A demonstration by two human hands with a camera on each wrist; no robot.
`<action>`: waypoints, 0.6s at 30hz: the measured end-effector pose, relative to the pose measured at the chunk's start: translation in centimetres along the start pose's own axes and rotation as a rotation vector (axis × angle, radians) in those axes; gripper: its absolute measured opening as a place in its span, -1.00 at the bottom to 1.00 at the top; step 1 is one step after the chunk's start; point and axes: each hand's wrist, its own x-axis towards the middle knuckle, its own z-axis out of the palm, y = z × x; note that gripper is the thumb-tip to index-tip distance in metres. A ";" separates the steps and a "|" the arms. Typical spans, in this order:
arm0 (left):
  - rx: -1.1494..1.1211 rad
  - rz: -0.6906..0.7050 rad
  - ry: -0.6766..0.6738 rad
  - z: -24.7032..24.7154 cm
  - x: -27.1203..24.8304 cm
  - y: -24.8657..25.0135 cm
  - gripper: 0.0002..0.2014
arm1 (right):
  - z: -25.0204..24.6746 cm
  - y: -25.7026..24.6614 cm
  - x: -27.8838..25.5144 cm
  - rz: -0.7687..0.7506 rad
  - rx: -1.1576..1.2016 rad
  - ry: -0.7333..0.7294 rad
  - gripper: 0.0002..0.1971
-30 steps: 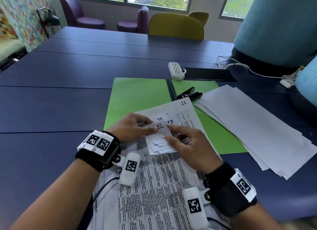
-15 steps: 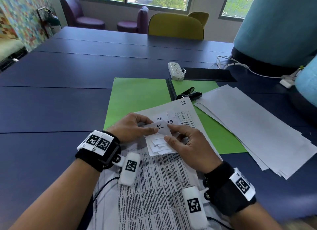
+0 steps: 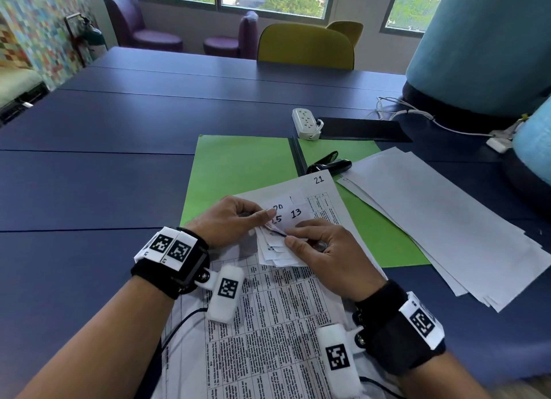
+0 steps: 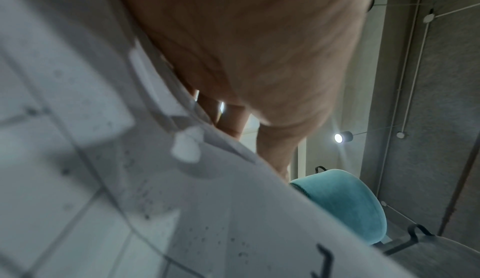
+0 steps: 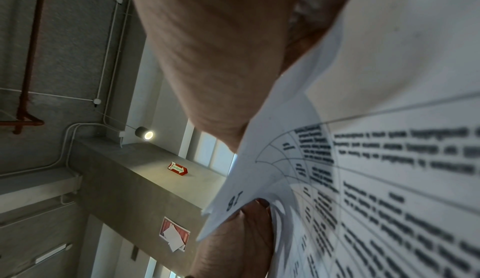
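A printed sheet (image 3: 268, 324) marked 21 lies on the blue table in front of me, partly over a green folder. On it lie small numbered paper slips; 20, 25 and 13 (image 3: 296, 213) face up. Below them sits a fanned pile of slips (image 3: 275, 254). My left hand (image 3: 268, 217) and right hand (image 3: 290, 236) meet over the pile and pinch one slip (image 3: 275, 230), now tilted edge-on between them. In the right wrist view my thumb (image 5: 249, 221) presses a slip marked 16 (image 5: 233, 200). The left wrist view shows only my palm (image 4: 259, 46) over blurred paper.
Green folders (image 3: 238, 166) lie under the sheet. A black stapler (image 3: 328, 166), a white power strip (image 3: 305, 124) and a flat black device (image 3: 363, 129) sit beyond it. A loose stack of white paper (image 3: 447, 219) spreads to the right. Teal chairs (image 3: 477, 41) stand at the right edge.
The slip marked 12, held flat between both hands, has tipped edge-on and lower toward the pile. A slip marked 25 now shows beneath. The hands stayed in place.
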 end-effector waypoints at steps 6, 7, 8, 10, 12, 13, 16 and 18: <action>-0.044 -0.032 -0.034 -0.3 -0.1 -0.3 -0.82 | -0.1 -0.4 -0.3 0.011 0.006 0.025 -0.74; -0.042 -0.036 -0.038 -0.4 0.0 -0.4 -0.85 | -0.2 -0.5 -0.3 0.008 0.030 0.051 -0.74; -0.045 -0.037 -0.042 -0.4 -0.1 -0.3 -0.85 | -0.2 -0.6 -0.3 0.009 0.060 0.075 -0.71; -0.055 -0.033 -0.040 -0.4 -0.1 -0.3 -0.84 | -0.3 -0.7 -0.3 0.020 0.095 0.089 -0.63; -0.063 -0.030 -0.028 -0.3 0.0 -0.4 -0.77 | -0.2 -0.8 -0.3 0.035 0.090 0.061 -0.63; -0.081 -0.022 -0.023 -0.2 0.1 -0.6 -0.68 | -0.2 -0.9 -0.3 0.029 0.089 0.046 -0.66; -0.101 0.020 -0.022 -0.1 0.3 -1.0 -0.45 | -0.1 -0.8 -0.3 -0.017 0.072 0.020 -0.73; -0.124 0.014 -0.029 0.0 0.3 -0.9 -0.48 | -0.1 -0.8 -0.4 -0.032 0.046 0.005 -0.77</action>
